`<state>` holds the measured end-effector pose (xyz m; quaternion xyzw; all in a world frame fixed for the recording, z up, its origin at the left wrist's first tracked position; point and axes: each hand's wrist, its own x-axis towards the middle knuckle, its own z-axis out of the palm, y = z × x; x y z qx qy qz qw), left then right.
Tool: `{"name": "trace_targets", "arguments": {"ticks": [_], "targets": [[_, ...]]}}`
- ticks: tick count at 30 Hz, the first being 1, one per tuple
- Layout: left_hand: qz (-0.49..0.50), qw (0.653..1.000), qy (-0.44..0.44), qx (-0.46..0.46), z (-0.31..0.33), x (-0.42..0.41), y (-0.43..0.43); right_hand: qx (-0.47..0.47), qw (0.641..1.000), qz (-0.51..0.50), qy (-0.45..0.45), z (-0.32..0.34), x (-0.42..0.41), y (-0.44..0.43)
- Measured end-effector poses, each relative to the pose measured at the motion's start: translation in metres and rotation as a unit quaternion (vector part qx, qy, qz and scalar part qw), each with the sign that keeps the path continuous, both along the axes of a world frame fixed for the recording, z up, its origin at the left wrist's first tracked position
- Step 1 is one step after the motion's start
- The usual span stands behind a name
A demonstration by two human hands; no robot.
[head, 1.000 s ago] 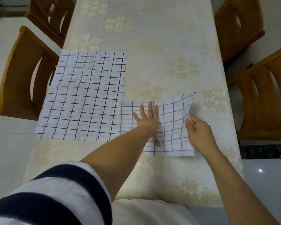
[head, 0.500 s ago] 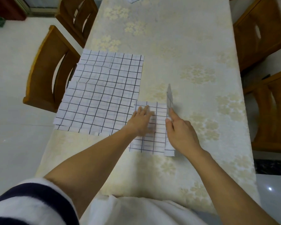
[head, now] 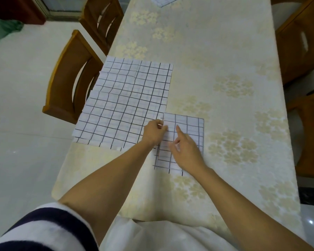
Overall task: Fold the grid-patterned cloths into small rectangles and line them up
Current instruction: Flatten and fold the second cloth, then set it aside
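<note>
Folded: small cloth (head: 190,131), near right.
Unfolded: big cloths (head: 127,105), left.
Hands: left hand (head: 155,132) pinches its edge; right hand (head: 186,151) presses, forefinger straight.

Folded cloth (head: 190,129) right of spread cloths (head: 127,104).

We see the folded cloth (head: 188,129), white with dark grid lines, lying flat as a small rectangle toward the bench's near edge, its layers slightly offset. Touching its left side, the near unfolded cloth (head: 112,124) and the far unfolded cloth (head: 140,77) lie flat and overlapping along the left edge. A fourth cloth (head: 163,0) shows at the far end.
</note>
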<state>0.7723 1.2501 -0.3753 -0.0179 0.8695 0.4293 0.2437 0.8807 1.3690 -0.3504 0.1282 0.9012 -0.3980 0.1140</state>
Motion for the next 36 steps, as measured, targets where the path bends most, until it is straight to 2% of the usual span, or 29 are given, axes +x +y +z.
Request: {"name": "trace_targets", "arguments": {"ticks": [2,5,10,18,21,23,25,26,28,30,31,36], "targets": [[-0.005,0.999,0.016,-0.038,0.002,0.001,0.002,0.081,0.996,0.002,0.046,-0.012,0.003,0.021],[0.014,0.999,0.02,-0.037,-0.001,0.003,0.002,0.162,0.984,0.076,-0.002,-0.025,0.003,0.041],[0.085,0.995,0.043,0.021,-0.007,0.007,-0.002,0.205,0.966,0.142,-0.061,-0.043,0.002,0.049],[0.043,0.999,0.025,0.021,-0.017,-0.004,-0.002,0.248,0.953,0.161,-0.07,-0.056,0.005,0.044],[0.054,0.998,0.033,0.015,-0.02,-0.012,0.0,0.232,0.958,0.162,-0.053,-0.057,0.002,0.046],[0.025,0.994,0.092,-0.051,-0.019,-0.018,0.003,0.173,0.98,0.095,0.01,-0.053,0.002,0.049],[-0.065,0.972,0.182,-0.134,-0.013,-0.024,0.011,0.119,0.989,-0.06,0.066,-0.047,0.001,0.056],[-0.128,0.951,0.222,-0.171,-0.009,-0.028,0.017,0.091,0.983,-0.144,0.062,-0.044,0.0,0.062],[-0.263,0.899,0.263,-0.231,-0.003,-0.035,0.033,0.029,0.966,-0.255,-0.009,-0.039,-0.005,0.074],[-0.368,0.854,0.261,-0.26,-0.003,-0.043,0.053,-0.006,0.959,-0.272,-0.084,-0.039,-0.01,0.08],[-0.395,0.845,0.245,-0.264,-0.003,-0.045,0.063,0.001,0.96,-0.261,-0.102,-0.042,-0.012,0.083],[-0.366,0.88,0.146,-0.267,-0.002,-0.056,0.099,0.017,0.963,-0.222,-0.154,-0.043,-0.022,0.088]]}}
